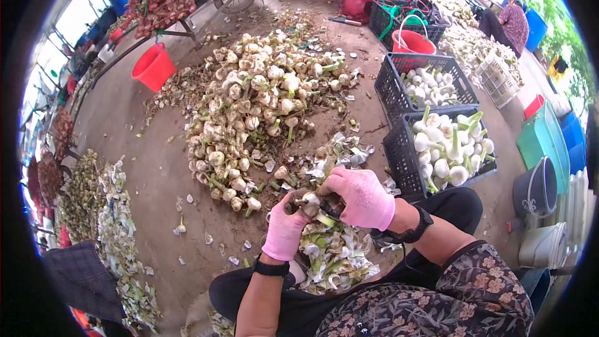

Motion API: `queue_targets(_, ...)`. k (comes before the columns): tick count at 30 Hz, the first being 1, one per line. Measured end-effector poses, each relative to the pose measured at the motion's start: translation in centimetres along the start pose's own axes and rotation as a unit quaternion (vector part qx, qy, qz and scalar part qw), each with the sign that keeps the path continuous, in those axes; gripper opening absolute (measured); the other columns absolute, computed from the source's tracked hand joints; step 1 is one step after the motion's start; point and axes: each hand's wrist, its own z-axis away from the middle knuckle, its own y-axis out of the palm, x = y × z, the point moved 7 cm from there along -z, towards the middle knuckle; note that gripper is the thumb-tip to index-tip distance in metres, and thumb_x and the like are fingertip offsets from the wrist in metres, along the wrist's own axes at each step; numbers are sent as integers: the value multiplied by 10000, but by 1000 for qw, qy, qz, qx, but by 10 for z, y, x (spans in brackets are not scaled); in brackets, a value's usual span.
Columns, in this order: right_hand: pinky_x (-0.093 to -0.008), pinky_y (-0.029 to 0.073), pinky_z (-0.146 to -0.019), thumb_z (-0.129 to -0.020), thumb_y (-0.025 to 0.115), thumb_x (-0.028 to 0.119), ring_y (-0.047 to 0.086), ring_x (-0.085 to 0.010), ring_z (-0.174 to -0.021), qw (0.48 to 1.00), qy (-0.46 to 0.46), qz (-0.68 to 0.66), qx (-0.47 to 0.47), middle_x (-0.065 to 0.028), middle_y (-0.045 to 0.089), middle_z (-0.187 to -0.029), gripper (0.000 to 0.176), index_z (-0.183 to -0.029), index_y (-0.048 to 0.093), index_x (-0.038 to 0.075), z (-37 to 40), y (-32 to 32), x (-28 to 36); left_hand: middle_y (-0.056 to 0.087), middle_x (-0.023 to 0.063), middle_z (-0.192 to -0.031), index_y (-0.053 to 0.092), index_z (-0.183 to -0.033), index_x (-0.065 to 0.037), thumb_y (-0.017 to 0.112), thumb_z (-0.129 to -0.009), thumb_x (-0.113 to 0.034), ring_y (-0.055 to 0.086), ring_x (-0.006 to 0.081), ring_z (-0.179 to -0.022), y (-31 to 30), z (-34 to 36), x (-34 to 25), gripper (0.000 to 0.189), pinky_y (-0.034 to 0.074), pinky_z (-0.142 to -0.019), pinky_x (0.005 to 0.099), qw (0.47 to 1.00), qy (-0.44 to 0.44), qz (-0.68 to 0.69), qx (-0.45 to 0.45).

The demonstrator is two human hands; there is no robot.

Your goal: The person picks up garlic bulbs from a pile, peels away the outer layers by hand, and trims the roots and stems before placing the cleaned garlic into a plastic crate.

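Note:
A garlic bulb (pixel 310 198) with a short green stem is held between my two hands, above a heap of stripped skins (pixel 337 259). My left hand (pixel 285 228), in a pink glove with dark soiled fingertips, is closed around the bulb's left side. From the right, my gloved right hand (pixel 362 196) has its fingers bent and pressed against the same bulb; its fingertips are partly hidden. Just beyond my hands lies a large pile of unpeeled garlic (pixel 249 100). To my right, a black crate (pixel 405 156) holds peeled white bulbs with stems.
Behind the near crate stands a second crate (pixel 390 87) of garlic, with a red bucket (pixel 413 42) beyond it. Another red bucket (pixel 153 67) is at the far left. A dark bucket (pixel 535 187) and green tub (pixel 546 140) stand right. A person (pixel 508 25) sits farther back.

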Motion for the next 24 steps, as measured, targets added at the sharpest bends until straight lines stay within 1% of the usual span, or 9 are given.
queue_targets(5,-395,499,-694,-622,643,44,616,-337,-815,994,15,-100,43,-124,605,-830,243,-863,615,58,-12,-1,-11,642,43,-980,558,-1162,23,775,-762,-164,602,100,-868,5,5,4,492,503,-780,241,994,-39,-19,98)
queue_targets(7,-382,510,-692,-678,617,35,625,-335,-803,998,60,-28,6,-135,615,-817,195,-872,621,50,-22,13,-40,640,45,-999,566,-1157,2,806,-725,-156,597,108,-909,8,6,8,519,493,-820,249,992,-15,-19,128)
queue_targets(9,-405,502,-760,-648,577,-27,620,-322,-871,985,126,87,77,-117,624,-885,337,-955,641,97,-20,55,-101,634,40,-1022,569,-1142,-14,845,-679,-165,590,116,-957,19,10,-11,559,480,-859,260,987,26,14,160)
queue_targets(11,-444,451,-918,-639,556,-49,544,-362,-1084,988,89,85,92,-138,592,-1127,503,-1091,638,155,-5,51,-89,628,29,-1040,572,-1121,-17,871,-640,-159,586,120,-973,14,6,-18,583,478,-873,273,990,34,5,138)
queue_targets(13,-459,353,-1056,-605,641,-25,391,-390,-1280,993,60,65,78,-183,405,-1395,757,-1316,517,203,3,46,-69,628,32,-1036,574,-1105,-17,857,-658,-132,588,120,-957,4,5,-11,541,483,-863,270,998,13,11,54)
queue_targets(19,-406,458,-966,-685,583,-34,508,-369,-1185,978,24,-205,8,-201,426,-1379,697,-1350,470,143,12,48,-23,615,31,-933,604,-1038,24,689,-825,-97,538,93,-823,-2,-8,-13,259,460,-745,242,984,72,-147,-74)
queue_targets(22,-355,474,-892,-729,552,-42,609,-279,-1055,919,149,-364,0,-169,643,-1089,518,-1241,530,35,18,80,-62,638,60,-948,618,-1064,43,593,-816,-3,571,134,-840,-21,-14,5,254,466,-784,267,947,67,-291,-123)
queue_targets(23,-332,484,-856,-791,598,21,626,-246,-990,924,113,-358,-67,-146,659,-1036,439,-1226,540,19,13,73,-72,650,76,-966,621,-1066,49,572,-783,45,596,163,-852,-25,-15,5,288,473,-810,283,928,74,-342,-129)
queue_targets(24,-325,488,-843,-815,620,66,628,-231,-966,880,216,-416,-76,-122,662,-1015,401,-1209,556,29,20,77,-102,650,76,-966,621,-1066,49,572,-783,45,596,163,-852,-25,-15,5,288,473,-810,283,928,76,-344,-121)
